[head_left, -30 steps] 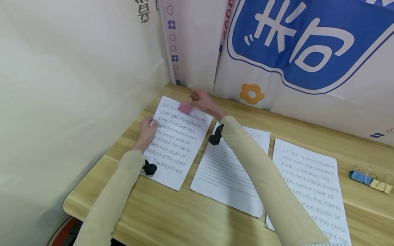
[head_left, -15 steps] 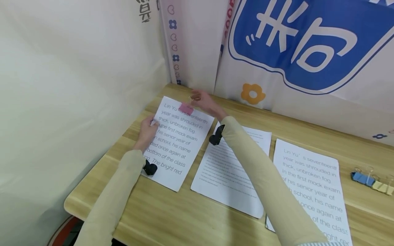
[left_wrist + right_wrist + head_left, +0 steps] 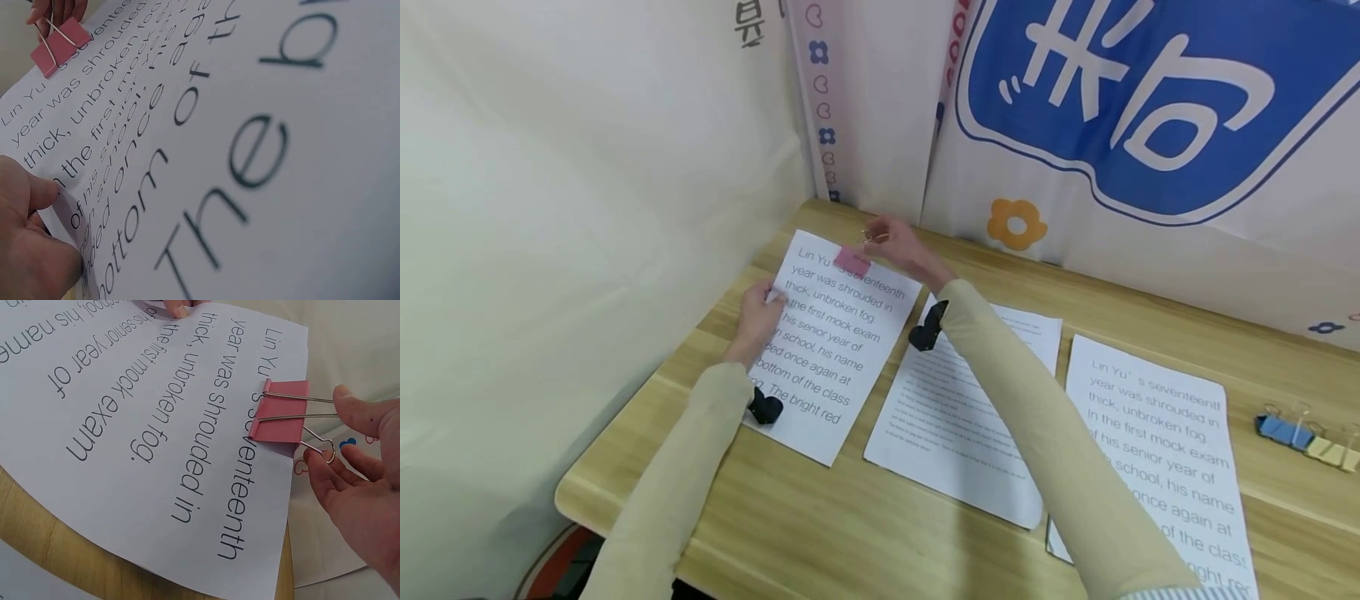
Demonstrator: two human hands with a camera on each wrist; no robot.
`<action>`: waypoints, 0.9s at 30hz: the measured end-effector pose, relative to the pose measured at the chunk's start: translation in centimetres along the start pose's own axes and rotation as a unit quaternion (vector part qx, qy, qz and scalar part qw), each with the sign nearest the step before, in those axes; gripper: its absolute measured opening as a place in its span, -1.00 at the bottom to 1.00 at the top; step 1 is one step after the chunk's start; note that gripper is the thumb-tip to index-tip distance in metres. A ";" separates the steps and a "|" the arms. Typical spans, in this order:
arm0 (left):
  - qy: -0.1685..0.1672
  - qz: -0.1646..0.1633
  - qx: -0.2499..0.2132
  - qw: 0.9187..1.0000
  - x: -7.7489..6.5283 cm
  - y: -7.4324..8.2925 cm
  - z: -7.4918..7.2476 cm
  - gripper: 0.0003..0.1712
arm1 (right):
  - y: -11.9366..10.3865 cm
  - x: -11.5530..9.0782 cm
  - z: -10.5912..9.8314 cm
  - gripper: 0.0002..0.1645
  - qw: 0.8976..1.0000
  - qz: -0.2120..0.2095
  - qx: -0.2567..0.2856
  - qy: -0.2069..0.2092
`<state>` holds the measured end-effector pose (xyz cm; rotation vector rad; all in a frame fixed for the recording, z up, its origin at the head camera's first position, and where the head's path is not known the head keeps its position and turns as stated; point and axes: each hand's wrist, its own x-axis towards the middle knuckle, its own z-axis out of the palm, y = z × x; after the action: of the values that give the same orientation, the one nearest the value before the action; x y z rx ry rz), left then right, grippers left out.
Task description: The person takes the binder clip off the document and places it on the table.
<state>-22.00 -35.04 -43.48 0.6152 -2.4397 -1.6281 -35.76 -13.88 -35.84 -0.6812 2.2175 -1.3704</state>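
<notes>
At the left of the table, a printed sheet of paper (image 3: 820, 342) in large type carries a pink binder clip (image 3: 284, 415) on its top edge. My left hand (image 3: 758, 318) pinches the sheet's left edge, thumb on the print and fingers behind, as the left wrist view shows. My right hand (image 3: 362, 481) has its thumb on one wire handle of the clip and its fingertips at the other. The paper bows upward in the right wrist view, and the clip's mouth sits over the heading line.
A small-print paper stack (image 3: 947, 433) lies in the middle, partly under my right sleeve. Another large-print stack (image 3: 1157, 417) is to its right. A blue binder clip (image 3: 1285, 431) and a yellow binder clip (image 3: 1332, 452) stand at the far right. A white wall sheet borders the wooden table (image 3: 715, 492).
Both hands keep their places on the paper and the clip. The right fingers shift only slightly at the wire handles, and the head view tilts a little.
</notes>
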 end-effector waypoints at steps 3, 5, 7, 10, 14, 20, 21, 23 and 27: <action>-0.001 -0.002 0.000 1.000 -0.1 0.0 -0.1 -0.58 | 0.0 0.1 0.1 -0.27 1.000 0.012 -0.018 0.000; -0.001 -0.002 0.004 1.000 -0.2 0.0 -0.1 -0.59 | 0.0 0.2 0.2 -0.28 0.999 0.020 -0.030 -0.003; -0.001 -0.003 0.004 1.000 -0.3 0.0 -0.1 -0.59 | 0.0 0.3 0.2 -0.29 0.999 0.026 -0.043 -0.008; 0.000 -0.002 0.004 1.000 -0.3 0.1 -0.1 -0.58 | 0.0 0.4 0.2 -0.30 0.998 0.027 -0.051 -0.009; -0.002 0.000 0.000 1.000 -0.3 0.4 0.1 -0.56 | 0.3 0.3 -0.1 -0.28 0.999 0.021 -0.047 0.002; -0.002 -0.012 0.000 1.000 0.2 0.4 0.4 -0.55 | 1.0 -0.2 -1.5 -0.33 0.998 0.000 -0.053 0.026; -0.002 -0.013 0.002 1.000 0.2 0.4 0.4 -0.55 | 1.1 -0.3 -1.8 -0.35 0.998 -0.003 -0.054 0.029; 0.002 -0.016 0.009 1.000 0.3 0.4 0.4 -0.55 | 1.3 -0.5 -2.5 -0.36 0.998 -0.009 -0.052 0.034; 0.004 -0.019 0.016 1.000 0.1 0.2 0.1 -0.54 | 1.5 -1.2 -4.2 -0.34 0.999 -0.001 -0.040 0.028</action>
<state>-22.21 -34.89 -43.35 0.6753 -2.4665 -1.6001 -37.61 -9.66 -35.30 -0.6816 2.3265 -1.3227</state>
